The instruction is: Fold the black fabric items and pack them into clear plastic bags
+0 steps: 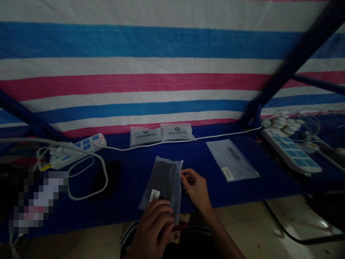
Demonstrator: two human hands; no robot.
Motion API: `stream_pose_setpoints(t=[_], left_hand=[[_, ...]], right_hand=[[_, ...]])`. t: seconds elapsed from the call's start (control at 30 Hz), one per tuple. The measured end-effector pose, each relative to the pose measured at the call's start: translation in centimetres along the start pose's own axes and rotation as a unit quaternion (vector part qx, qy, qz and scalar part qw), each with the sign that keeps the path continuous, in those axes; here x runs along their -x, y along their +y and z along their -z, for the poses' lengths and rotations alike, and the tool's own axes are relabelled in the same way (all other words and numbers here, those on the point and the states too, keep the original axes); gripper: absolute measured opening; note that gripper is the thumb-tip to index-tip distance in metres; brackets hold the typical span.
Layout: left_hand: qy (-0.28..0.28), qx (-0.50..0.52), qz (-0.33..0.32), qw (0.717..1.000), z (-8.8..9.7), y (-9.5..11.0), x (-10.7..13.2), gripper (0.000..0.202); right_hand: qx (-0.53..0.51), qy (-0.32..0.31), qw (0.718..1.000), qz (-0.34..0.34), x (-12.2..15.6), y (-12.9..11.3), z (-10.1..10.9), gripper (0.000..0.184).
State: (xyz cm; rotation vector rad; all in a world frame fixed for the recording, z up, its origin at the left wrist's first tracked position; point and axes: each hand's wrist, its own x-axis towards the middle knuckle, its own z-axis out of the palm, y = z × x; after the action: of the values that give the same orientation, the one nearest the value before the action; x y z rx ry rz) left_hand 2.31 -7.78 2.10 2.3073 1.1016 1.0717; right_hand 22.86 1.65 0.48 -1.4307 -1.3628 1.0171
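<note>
**benchrat:** Going big to small: a striped tarp [161, 43] fills the back, with dark blue frame bars [291, 61] crossing in front of it. Below is the blue-covered table [205, 162]. There's a white power strip [292, 151] with plugs on the right and a second strip [81, 145] on the left, its white cable [88, 187] looping forward.

**zipfan:** And the packaging stuff?

**benchrat:** A clear flat bag [231, 160] lies right of centre, and two ROCKBROS pouches [145, 135] lean against the tarp. The frosted zip bag [164, 180] sits at the table's front edge with something dark inside and a small label [154, 195] low on it.

**zipfan:** What are the hands doing?

**benchrat:** Both are closed on it. The left hand [155, 226] grips the bottom end, fingers curled over it. The right hand [196, 189] pinches the top corner by the zip strip. To me that reads as working the bag's mouth. I can't tell whether the zip is sealed or parted.

**zipfan:** What does any further move need?

**benchrat:** I'd say a steady hold at the bottom while the pinch runs along the strip.

**zipfan:** Room?

**benchrat:** There's bare cloth all around the bag. The cable loop is off to the left and the clear bag off to the right, both apart from it. The bag's lower end hangs past the table edge, so it could slip off.
</note>
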Motion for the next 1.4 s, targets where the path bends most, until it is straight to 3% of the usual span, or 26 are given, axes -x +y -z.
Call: stream_pose_setpoints(t=[0.13, 0.23, 0.33, 0.5, 0.83, 1.4], left_hand=[[0.055, -0.019, 0.018, 0.998, 1.2, -1.7, -0.8, 0.021], [0.093, -0.055, 0.075, 0.991, 2.0, -3.7, -1.8, 0.020], [0.090, -0.082, 0.120, 0.985, 2.3, -5.8, -2.7, 0.020], [0.082, -0.087, 0.130, 0.984, 1.9, -7.9, -2.8, 0.026], [0.075, -0.076, 0.162, 0.981, 1.7, -7.4, -2.5, 0.026], [0.070, -0.081, 0.161, 0.981, 1.5, -7.6, -2.2, 0.027]], right_hand=[[0.020, -0.001, 1.000, 0.001, 0.0, -0.2, 0.0, 0.034], [0.022, 0.007, 1.000, 0.003, 0.0, -0.2, -0.1, 0.033], [0.003, 0.030, 0.999, 0.009, 0.0, 0.1, -0.3, 0.035], [0.019, 0.031, 0.999, 0.033, -0.1, 0.5, -0.4, 0.023], [0.033, 0.019, 0.999, 0.017, 0.0, 0.2, -0.2, 0.036], [0.017, -0.066, 0.998, 0.014, -0.2, 0.5, 0.1, 0.030]])
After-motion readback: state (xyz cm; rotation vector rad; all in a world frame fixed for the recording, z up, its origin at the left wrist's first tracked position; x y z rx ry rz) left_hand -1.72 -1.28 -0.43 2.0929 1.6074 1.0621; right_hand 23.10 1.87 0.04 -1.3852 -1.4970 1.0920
